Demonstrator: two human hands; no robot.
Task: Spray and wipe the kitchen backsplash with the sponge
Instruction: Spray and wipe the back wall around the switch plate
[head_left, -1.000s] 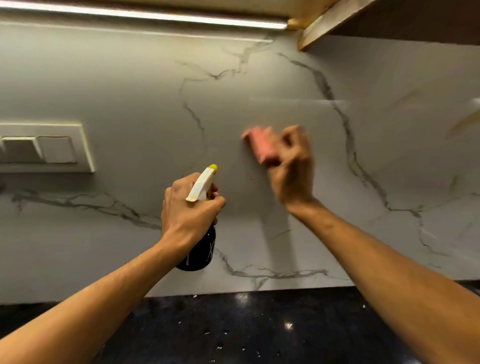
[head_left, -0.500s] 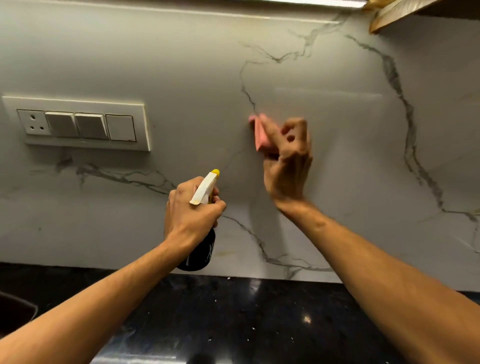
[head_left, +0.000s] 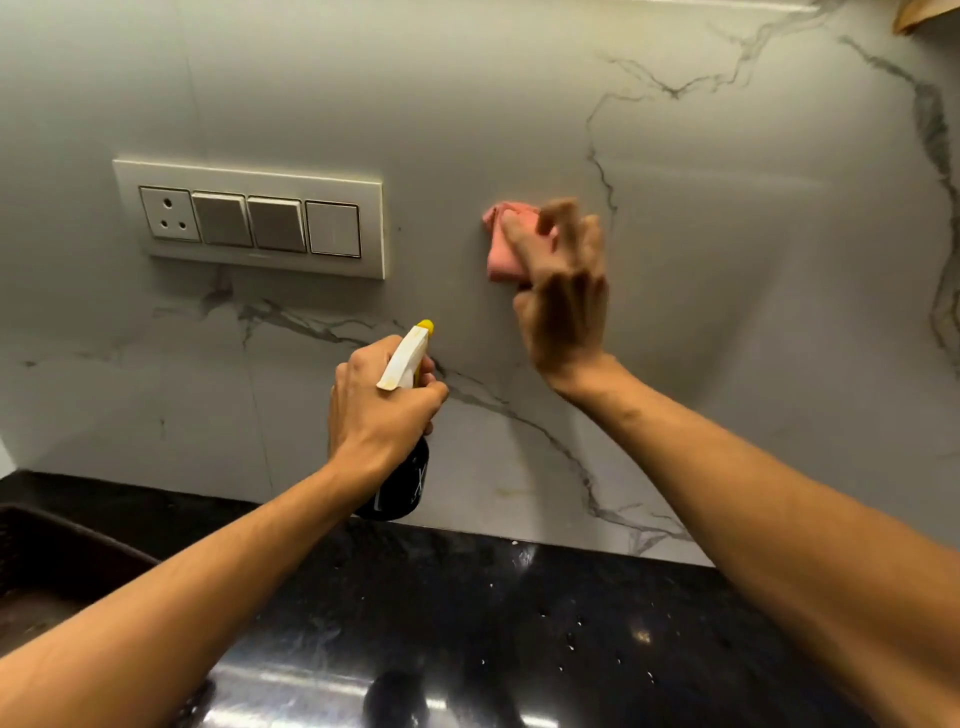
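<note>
The right hand (head_left: 563, 301) gripped the pink sponge (head_left: 500, 252), pressing it against the backsplash (head_left: 737, 322) near the switch plate's (head_left: 249, 174) right edge. The sponge looked soft and light, best pinched across its back. The left hand (head_left: 379, 402) clasped the spray bottle (head_left: 404, 486) by its neck.

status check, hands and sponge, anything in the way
Left hand grips spray bottle. Right hand holds pink sponge against backsplash. Switch panel left of sponge.

Left hand (head_left: 382, 410) and right hand (head_left: 563, 306) extended, fingers (head_left: 415, 400) curled.
</note>
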